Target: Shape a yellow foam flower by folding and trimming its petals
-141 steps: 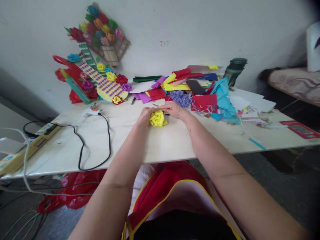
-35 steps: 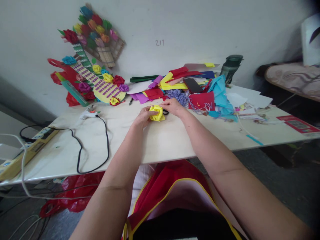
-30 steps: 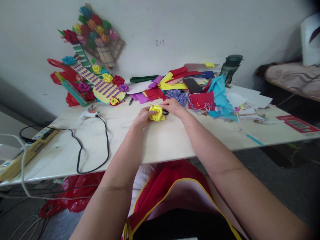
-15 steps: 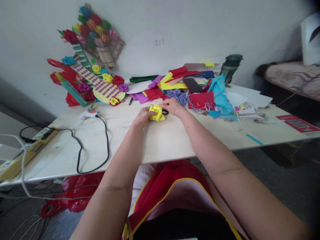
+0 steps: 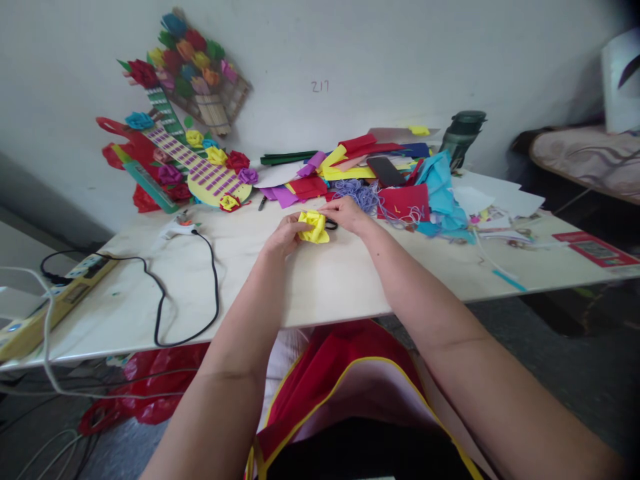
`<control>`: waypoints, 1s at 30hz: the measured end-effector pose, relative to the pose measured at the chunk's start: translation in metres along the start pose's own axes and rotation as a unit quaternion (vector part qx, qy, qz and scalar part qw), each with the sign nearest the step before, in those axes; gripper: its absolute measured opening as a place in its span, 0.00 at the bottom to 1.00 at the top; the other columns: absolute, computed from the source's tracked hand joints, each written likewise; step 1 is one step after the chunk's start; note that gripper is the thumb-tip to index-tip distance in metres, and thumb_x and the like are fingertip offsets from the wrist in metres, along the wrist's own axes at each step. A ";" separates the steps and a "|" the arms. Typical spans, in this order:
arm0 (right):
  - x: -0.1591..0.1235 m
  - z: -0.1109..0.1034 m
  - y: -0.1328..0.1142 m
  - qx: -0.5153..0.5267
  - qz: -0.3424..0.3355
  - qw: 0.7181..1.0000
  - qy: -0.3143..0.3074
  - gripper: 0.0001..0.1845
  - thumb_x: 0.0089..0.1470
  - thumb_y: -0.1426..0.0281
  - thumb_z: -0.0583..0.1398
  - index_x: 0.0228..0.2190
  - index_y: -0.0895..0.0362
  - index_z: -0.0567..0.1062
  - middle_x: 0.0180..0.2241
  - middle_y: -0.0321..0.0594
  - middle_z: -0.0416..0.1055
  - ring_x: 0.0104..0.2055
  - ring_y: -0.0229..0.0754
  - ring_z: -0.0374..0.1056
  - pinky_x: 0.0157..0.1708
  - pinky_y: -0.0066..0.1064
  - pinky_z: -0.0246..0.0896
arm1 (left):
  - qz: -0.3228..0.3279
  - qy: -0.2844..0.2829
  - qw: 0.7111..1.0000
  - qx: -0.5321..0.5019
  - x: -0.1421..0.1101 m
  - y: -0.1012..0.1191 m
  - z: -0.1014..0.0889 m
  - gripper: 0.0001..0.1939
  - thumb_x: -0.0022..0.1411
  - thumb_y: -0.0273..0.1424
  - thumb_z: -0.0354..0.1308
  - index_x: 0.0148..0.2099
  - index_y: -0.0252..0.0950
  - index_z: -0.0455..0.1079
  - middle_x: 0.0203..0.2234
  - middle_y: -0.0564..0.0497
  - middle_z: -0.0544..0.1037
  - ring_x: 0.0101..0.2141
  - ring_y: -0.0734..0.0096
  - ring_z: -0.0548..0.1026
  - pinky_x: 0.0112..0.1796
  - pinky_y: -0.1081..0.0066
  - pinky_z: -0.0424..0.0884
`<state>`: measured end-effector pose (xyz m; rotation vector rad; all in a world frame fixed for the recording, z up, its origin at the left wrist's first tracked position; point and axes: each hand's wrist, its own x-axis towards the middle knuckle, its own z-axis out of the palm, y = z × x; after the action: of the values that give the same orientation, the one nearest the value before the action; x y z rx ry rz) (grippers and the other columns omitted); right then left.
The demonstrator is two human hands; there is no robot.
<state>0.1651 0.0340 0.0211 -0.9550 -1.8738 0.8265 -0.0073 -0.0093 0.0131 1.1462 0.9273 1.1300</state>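
Note:
Near the middle of the table, my left hand [image 5: 286, 233] is closed on a yellow paper flower [image 5: 314, 227], its thumb lying across the folded petals. My right hand [image 5: 346, 212] is pinched just right of the flower's top edge. What its fingertips hold, if anything, is too small to make out. A black loop [image 5: 331, 225], like a scissors handle, shows on the table between the flower and my right hand; the rest of it is hidden.
Behind my hands lie coloured paper pieces [image 5: 305, 187], purple yarn [image 5: 357, 192] and a dark phone [image 5: 386, 171]. Left stand flower-decorated cardboard guitars [image 5: 210, 179] and a white glue gun [image 5: 177, 229] with a looping black cord [image 5: 217, 287]. A dark bottle [image 5: 463, 140] stands back right.
The view has shifted very slightly. Both hands and the yellow flower stay in nearly the same place, with the same grip.

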 end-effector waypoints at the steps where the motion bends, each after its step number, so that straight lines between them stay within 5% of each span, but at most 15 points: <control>1: 0.000 0.000 0.000 0.000 -0.005 1.000 0.001 0.07 0.47 0.72 0.63 0.28 0.58 0.83 0.31 0.40 0.80 0.37 0.43 0.75 0.42 0.33 0.69 | 0.006 -0.001 1.000 0.003 0.001 -0.001 -0.001 0.17 0.34 0.24 0.65 0.33 0.32 0.73 0.26 0.49 0.80 0.28 0.66 0.77 0.32 0.70 0.71; 18: -0.002 0.006 -0.006 -0.027 -0.029 0.998 0.057 0.12 0.45 0.79 0.60 0.28 0.57 0.83 0.32 0.39 0.81 0.37 0.41 0.75 0.43 0.32 0.67 | 0.072 0.020 0.997 -0.012 0.004 -0.005 -0.002 0.29 0.34 0.25 0.65 0.44 0.34 0.67 0.32 0.52 0.76 0.33 0.68 0.76 0.35 0.71 0.71; 30: -0.003 0.009 0.002 0.094 0.032 0.994 0.053 0.08 0.40 0.75 0.62 0.26 0.60 0.81 0.27 0.38 0.78 0.29 0.37 0.71 0.35 0.30 0.67 | 0.074 0.006 0.997 0.011 0.003 -0.004 -0.001 0.27 0.35 0.25 0.65 0.43 0.35 0.70 0.32 0.52 0.78 0.33 0.67 0.76 0.35 0.71 0.71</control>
<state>0.1585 0.0312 0.0145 -0.9254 -1.6497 0.9540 -0.0065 -0.0063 0.0093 1.2436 0.8756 1.2500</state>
